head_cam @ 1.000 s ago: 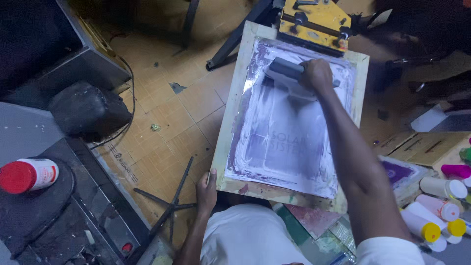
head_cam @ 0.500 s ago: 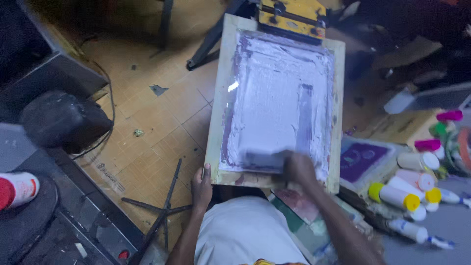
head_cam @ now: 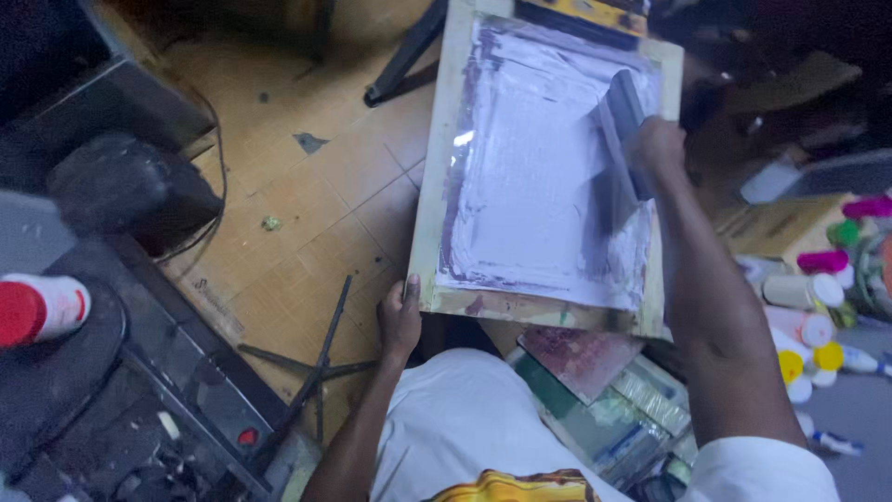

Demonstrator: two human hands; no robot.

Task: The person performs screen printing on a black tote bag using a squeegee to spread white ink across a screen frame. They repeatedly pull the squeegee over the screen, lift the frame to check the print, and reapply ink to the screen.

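Note:
A wooden-framed printing screen (head_cam: 435, 195) smeared with pale purple ink lies tilted in front of me, clamped at its far end by a yellow hinge (head_cam: 581, 11). My right hand (head_cam: 656, 149) grips a dark squeegee (head_cam: 621, 139), which stands on the mesh near the screen's upper right side. My left hand (head_cam: 400, 316) holds the near left corner of the frame, thumb on top. A white garment (head_cam: 465, 428) lies under the screen's near edge.
Several ink bottles with yellow, white and pink caps (head_cam: 808, 325) crowd the right side. Stacked boards (head_cam: 595, 390) lie below the frame. A red-capped can (head_cam: 37, 309) sits on dark equipment at left; a black bag (head_cam: 121, 186) and cables rest on the tiled floor.
My right hand pulled the squeegee from the far end down to the near edge, then back up to the screen's upper right. My left hand stayed on the frame corner.

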